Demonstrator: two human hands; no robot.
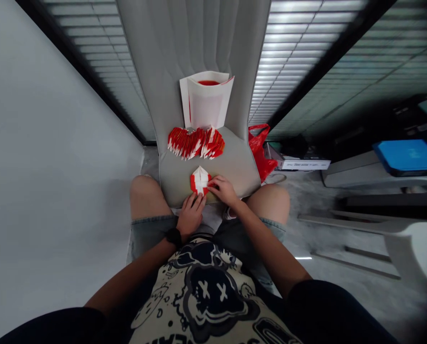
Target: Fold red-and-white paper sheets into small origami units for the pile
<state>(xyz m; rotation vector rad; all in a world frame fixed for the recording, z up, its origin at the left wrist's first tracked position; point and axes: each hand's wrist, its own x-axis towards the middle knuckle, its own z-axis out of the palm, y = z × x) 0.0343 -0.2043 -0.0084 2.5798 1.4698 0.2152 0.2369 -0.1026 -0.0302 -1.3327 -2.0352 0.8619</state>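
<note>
A small folded paper piece (200, 180), white in the middle with red sides and a pointed top, lies near the front edge of the grey chair seat (235, 167). My left hand (191, 213) touches its lower edge, fingers stretched out. At its right side, my right hand (223, 188) has thumb and fingers pinched on the paper's edge. Behind it, many folded red and white paper pieces (186, 142) stand in a curved row. A white paper packet (206, 105) with red showing inside leans against the chair's backrest.
My legs are on either side of the seat. A red plastic bag (261, 153) hangs or stands at the seat's right. Farther right are a white box (302, 165), a blue object (410, 155) and a white chair (414, 248). Window blinds are behind.
</note>
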